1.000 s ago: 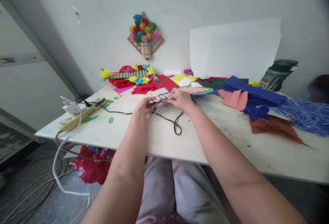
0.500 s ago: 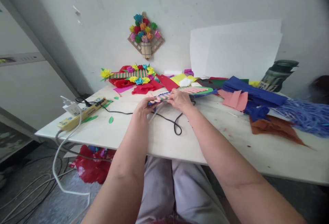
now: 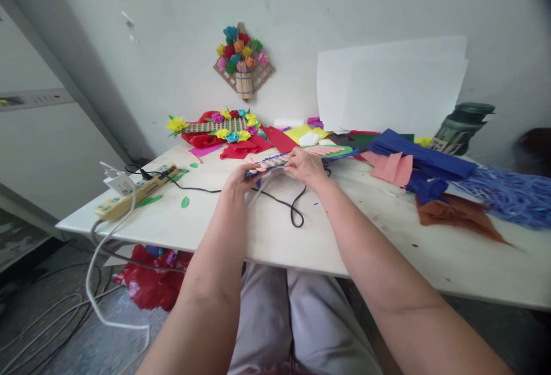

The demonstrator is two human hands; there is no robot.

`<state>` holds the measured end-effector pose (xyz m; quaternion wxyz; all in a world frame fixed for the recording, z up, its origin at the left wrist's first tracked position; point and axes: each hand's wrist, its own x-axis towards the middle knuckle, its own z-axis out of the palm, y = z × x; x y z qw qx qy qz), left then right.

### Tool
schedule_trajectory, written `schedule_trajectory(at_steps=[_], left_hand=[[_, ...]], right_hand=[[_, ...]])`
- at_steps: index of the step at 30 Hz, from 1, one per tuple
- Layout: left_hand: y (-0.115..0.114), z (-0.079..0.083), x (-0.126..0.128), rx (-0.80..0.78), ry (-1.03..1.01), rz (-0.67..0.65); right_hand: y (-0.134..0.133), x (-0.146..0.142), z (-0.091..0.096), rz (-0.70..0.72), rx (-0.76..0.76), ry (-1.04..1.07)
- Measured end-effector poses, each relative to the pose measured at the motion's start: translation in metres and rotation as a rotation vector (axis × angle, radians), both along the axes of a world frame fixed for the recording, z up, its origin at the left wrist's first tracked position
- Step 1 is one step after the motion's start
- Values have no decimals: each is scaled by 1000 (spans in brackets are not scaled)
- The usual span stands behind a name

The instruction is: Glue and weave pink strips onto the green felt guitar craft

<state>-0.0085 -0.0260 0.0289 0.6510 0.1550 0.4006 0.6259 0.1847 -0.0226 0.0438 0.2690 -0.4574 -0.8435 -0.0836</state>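
Note:
Both my hands meet at the middle of the white table [image 3: 267, 231] on a woven paper strip [image 3: 270, 162] of pink, green and blue. My left hand [image 3: 238, 178] pinches its left end with closed fingers. My right hand [image 3: 305, 166] is closed over its right part. A black cable [image 3: 294, 208] loops on the table just beneath them. Behind the strip lies a green oval paper piece with pink strips [image 3: 333, 150].
A yellow power strip [image 3: 131, 192] with plugs sits at the table's left edge, cords hanging to the floor. Paper flower crafts [image 3: 219, 124] lie at the back; another [image 3: 241, 59] hangs on the wall. Coloured paper sheets [image 3: 419, 162] and blue shredded paper [image 3: 512, 194] cover the right side.
Nothing has visibly moved apart from a slight shift of the camera; both hands stay on the woven strip.

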Motion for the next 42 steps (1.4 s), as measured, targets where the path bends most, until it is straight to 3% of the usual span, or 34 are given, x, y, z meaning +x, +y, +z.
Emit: schedule_trajectory(at_steps=[11, 19, 42], left_hand=[[0, -1, 0, 25, -3, 2], [1, -1, -2, 15, -38, -7], [5, -7, -6, -7, -37, -25]], right_hand=[[2, 0, -1, -15, -2, 14], [6, 15, 5, 112, -81, 57], [8, 13, -1, 49, -61, 99]])
